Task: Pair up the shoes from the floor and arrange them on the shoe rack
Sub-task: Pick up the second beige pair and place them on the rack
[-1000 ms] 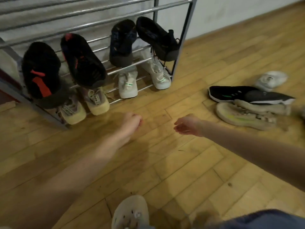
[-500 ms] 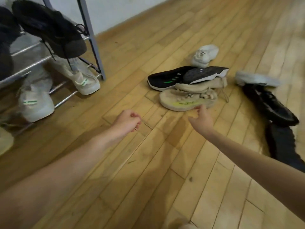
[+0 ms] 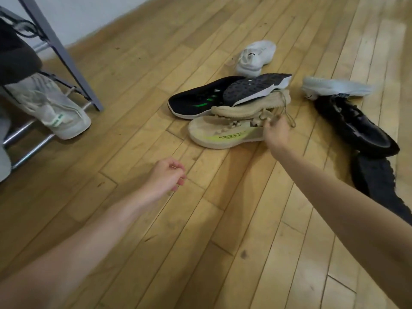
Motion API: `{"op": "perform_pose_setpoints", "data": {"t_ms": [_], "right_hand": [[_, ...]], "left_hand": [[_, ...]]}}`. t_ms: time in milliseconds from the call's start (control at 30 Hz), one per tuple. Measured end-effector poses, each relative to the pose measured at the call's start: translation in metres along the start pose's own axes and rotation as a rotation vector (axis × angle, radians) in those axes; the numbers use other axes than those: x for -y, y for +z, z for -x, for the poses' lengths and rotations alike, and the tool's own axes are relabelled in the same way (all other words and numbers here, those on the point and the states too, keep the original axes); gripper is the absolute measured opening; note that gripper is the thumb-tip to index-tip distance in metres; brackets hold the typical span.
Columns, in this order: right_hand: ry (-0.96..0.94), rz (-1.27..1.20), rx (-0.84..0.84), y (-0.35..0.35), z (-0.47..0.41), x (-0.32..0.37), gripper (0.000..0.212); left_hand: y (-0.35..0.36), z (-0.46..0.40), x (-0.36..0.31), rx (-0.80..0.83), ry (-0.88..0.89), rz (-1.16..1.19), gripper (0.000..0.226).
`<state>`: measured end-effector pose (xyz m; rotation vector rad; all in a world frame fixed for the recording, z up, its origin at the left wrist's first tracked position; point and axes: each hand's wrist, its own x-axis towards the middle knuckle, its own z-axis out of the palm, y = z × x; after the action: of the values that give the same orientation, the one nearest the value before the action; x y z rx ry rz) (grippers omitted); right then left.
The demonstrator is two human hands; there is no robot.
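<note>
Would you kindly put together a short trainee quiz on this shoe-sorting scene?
1. True or false: the right hand reaches the heel end of the beige sneaker with the yellow-green stripe.
2. Which shoe lies farthest from the person: A the white sneaker, B the glossy black shoe, C the black sneaker with green stripes?
3. Fill in: the left hand holds ____ above the wooden plank floor.

Key: 1 true; 2 A; 3 nothing.
</note>
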<state>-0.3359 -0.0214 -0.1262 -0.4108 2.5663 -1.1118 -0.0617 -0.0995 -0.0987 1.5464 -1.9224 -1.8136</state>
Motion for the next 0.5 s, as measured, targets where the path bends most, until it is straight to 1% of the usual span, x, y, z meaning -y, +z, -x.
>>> {"op": "perform_pose_setpoints", "data": {"t_ms": [33, 100, 167, 200, 233, 333, 400, 433, 500], "right_hand": [[0.079, -0.063, -0.028, -0.001, -0.002, 0.0, 0.047], [0.236, -0.2, -0.02, -0.009, 0.001, 0.001, 0.049], [0.306, -0.305, 0.036, -0.017, 0.013, -0.003, 0.038], [0.328, -0.332, 0.082, -0.022, 0.024, -0.003, 0.035], [0.352, -0.362, 0.145, -0.025, 0.036, -0.003, 0.037], [0.423, -0.424, 0.334, -0.028, 0.066, -0.007, 0.055], [0.431, -0.449, 0.482, -0.027, 0.086, -0.009, 0.071], [0.403, -0.428, 0.545, -0.027, 0.096, -0.009, 0.073], [0.282, -0.307, 0.641, -0.025, 0.114, -0.006, 0.061]], "left_hand": [[0.004, 0.0, 0.0, 0.008, -0.011, 0.013, 0.012], [0.013, 0.001, 0.0, 0.022, -0.038, 0.044, 0.011], [0.022, 0.003, 0.0, 0.052, -0.066, 0.084, 0.011], [0.027, 0.003, 0.0, 0.078, -0.082, 0.109, 0.013], [0.031, 0.004, -0.001, 0.11, -0.099, 0.134, 0.016], [0.041, 0.007, -0.006, 0.193, -0.139, 0.179, 0.027], [0.046, 0.01, -0.01, 0.197, -0.161, 0.208, 0.037], [0.048, 0.012, -0.011, 0.183, -0.17, 0.221, 0.043], [0.051, 0.015, -0.011, 0.143, -0.161, 0.215, 0.05]]}}
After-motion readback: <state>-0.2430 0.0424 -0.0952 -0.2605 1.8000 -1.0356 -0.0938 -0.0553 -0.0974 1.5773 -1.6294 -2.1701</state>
